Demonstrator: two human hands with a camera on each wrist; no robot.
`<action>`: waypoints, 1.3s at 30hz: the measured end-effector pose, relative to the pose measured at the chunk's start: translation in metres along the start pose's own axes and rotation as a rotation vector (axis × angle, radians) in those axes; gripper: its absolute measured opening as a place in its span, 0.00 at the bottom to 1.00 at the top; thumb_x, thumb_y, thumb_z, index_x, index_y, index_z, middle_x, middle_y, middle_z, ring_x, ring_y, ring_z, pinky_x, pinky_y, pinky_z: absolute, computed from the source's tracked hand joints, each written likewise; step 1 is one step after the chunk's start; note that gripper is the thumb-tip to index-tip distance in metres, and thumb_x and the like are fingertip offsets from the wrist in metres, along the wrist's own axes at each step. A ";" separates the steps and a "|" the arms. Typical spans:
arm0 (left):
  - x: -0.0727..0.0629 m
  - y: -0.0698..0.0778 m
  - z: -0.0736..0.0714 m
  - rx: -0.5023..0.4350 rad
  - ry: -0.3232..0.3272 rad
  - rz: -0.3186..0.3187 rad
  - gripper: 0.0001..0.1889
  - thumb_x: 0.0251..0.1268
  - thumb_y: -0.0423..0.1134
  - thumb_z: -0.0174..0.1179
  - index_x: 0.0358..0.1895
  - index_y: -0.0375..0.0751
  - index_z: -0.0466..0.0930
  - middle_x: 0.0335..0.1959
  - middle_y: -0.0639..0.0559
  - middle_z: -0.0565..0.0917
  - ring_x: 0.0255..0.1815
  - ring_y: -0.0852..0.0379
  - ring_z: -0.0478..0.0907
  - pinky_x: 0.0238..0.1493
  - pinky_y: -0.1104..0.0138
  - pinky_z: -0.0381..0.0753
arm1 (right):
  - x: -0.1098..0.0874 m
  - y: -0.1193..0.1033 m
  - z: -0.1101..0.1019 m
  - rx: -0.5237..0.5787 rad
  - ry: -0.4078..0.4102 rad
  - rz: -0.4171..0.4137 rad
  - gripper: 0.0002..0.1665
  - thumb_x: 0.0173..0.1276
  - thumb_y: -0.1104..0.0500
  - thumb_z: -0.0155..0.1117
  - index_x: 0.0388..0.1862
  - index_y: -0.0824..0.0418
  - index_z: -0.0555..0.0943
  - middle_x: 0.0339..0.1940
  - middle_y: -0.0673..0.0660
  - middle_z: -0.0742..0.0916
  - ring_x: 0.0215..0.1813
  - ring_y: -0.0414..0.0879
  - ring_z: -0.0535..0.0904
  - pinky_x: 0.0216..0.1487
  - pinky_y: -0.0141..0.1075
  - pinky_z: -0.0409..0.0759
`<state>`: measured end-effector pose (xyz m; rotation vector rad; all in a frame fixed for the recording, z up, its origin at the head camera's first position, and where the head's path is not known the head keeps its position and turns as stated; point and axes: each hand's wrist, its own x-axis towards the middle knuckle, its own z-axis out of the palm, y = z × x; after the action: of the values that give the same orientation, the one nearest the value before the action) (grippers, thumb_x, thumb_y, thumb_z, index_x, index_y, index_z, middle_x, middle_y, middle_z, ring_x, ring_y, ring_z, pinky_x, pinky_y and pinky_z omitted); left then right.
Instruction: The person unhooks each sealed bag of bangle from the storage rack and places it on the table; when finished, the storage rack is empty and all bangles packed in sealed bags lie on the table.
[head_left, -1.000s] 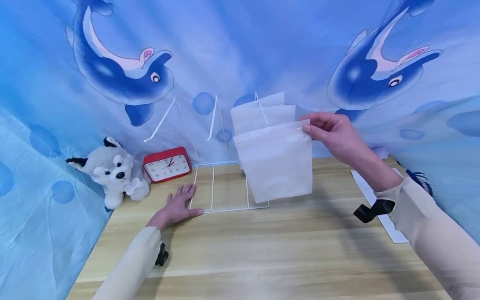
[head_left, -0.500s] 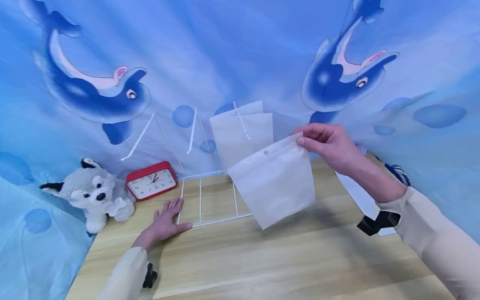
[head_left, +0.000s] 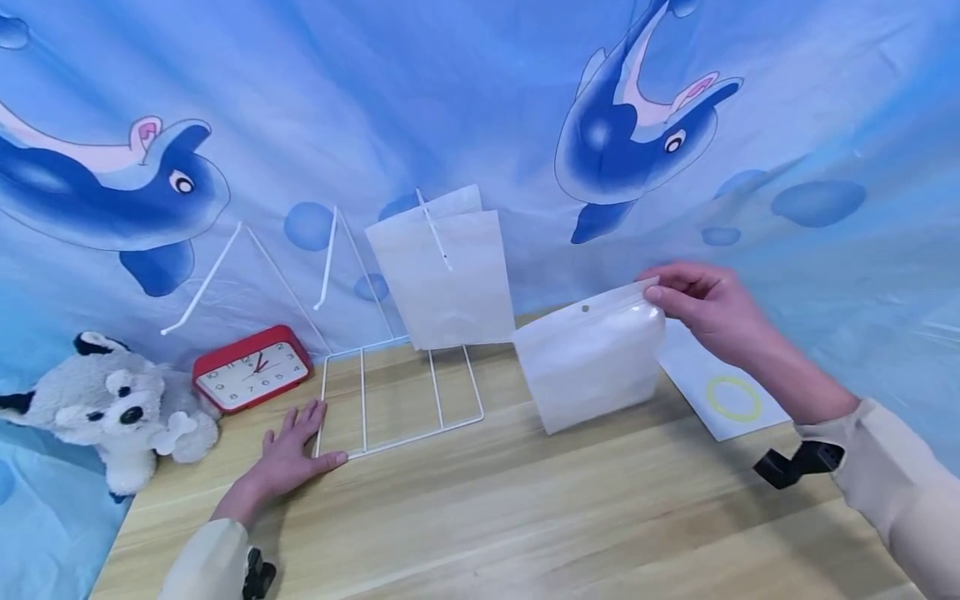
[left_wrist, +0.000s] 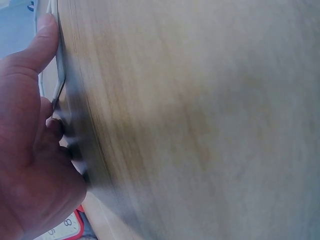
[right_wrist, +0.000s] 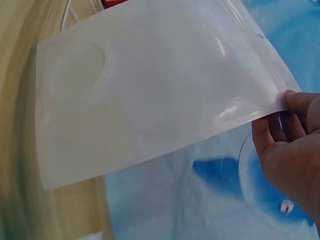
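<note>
Nearest us, the left hand (head_left: 285, 454) rests, thumb and fingers spread, on the left end of the white wire rack (head_left: 363, 400); farther, right of the rack, the held white bag (head_left: 592, 362) extends down and leftward from the right hand (head_left: 712, 312), the nearer one, its thumb and fingers pinching an upper corner; behind, we see hanging bags (head_left: 453, 308)

Head view bright; glare on white pouch (right_wrist: 160, 82).
</note>
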<state>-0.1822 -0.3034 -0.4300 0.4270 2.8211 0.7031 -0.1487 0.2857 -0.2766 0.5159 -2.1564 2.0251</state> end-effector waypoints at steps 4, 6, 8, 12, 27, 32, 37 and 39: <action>0.007 0.002 -0.006 0.000 -0.012 0.004 0.57 0.60 0.60 0.67 0.79 0.30 0.44 0.78 0.27 0.43 0.75 0.23 0.31 0.63 0.26 0.28 | -0.003 0.007 -0.021 0.152 0.030 0.025 0.13 0.72 0.72 0.59 0.49 0.64 0.87 0.43 0.52 0.89 0.41 0.41 0.85 0.43 0.30 0.83; 0.010 0.004 -0.010 -0.005 0.000 0.013 0.57 0.60 0.60 0.67 0.79 0.30 0.44 0.78 0.27 0.43 0.75 0.23 0.31 0.63 0.26 0.27 | 0.000 0.009 -0.028 0.143 0.072 0.065 0.12 0.73 0.70 0.60 0.47 0.61 0.88 0.41 0.51 0.89 0.40 0.41 0.85 0.42 0.30 0.83; 0.012 0.004 -0.013 -0.008 0.017 0.023 0.56 0.60 0.59 0.68 0.79 0.29 0.44 0.78 0.27 0.44 0.76 0.23 0.31 0.62 0.26 0.27 | 0.007 0.010 -0.035 0.138 0.107 0.114 0.10 0.73 0.68 0.61 0.46 0.60 0.88 0.41 0.51 0.89 0.40 0.41 0.85 0.42 0.30 0.83; 0.013 0.004 -0.019 -0.005 0.032 0.031 0.56 0.60 0.58 0.67 0.78 0.28 0.44 0.78 0.26 0.44 0.75 0.23 0.31 0.61 0.25 0.27 | 0.028 0.014 -0.040 -0.041 0.155 0.200 0.09 0.73 0.58 0.64 0.49 0.54 0.86 0.41 0.46 0.88 0.42 0.40 0.84 0.46 0.30 0.82; 0.021 0.006 -0.015 0.011 -0.005 0.021 0.57 0.61 0.59 0.67 0.79 0.29 0.43 0.78 0.26 0.43 0.75 0.23 0.30 0.61 0.25 0.29 | 0.095 0.069 -0.043 -0.386 0.162 0.368 0.24 0.78 0.54 0.58 0.65 0.66 0.76 0.58 0.65 0.81 0.49 0.49 0.80 0.53 0.41 0.82; 0.013 0.003 -0.007 0.015 -0.008 0.017 0.57 0.60 0.59 0.67 0.78 0.27 0.45 0.77 0.24 0.44 0.74 0.21 0.32 0.59 0.23 0.30 | 0.101 0.101 -0.039 -0.410 0.140 0.418 0.21 0.79 0.55 0.56 0.64 0.66 0.77 0.58 0.65 0.81 0.52 0.54 0.79 0.52 0.41 0.82; 0.004 -0.002 0.000 0.019 0.000 0.021 0.56 0.60 0.57 0.68 0.78 0.26 0.46 0.76 0.23 0.46 0.74 0.20 0.34 0.58 0.22 0.32 | 0.102 0.131 -0.035 -0.414 0.114 0.409 0.21 0.79 0.58 0.56 0.62 0.71 0.76 0.56 0.68 0.82 0.49 0.52 0.79 0.49 0.39 0.81; 0.002 -0.003 0.001 0.006 0.003 0.019 0.55 0.60 0.56 0.68 0.78 0.27 0.46 0.77 0.24 0.46 0.74 0.20 0.33 0.59 0.22 0.32 | 0.103 0.140 -0.034 -0.409 0.110 0.382 0.21 0.78 0.59 0.57 0.61 0.73 0.77 0.54 0.69 0.82 0.47 0.50 0.79 0.46 0.36 0.81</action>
<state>-0.1851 -0.3050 -0.4326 0.4551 2.8266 0.6997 -0.2962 0.3089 -0.3712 -0.0656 -2.6538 1.6304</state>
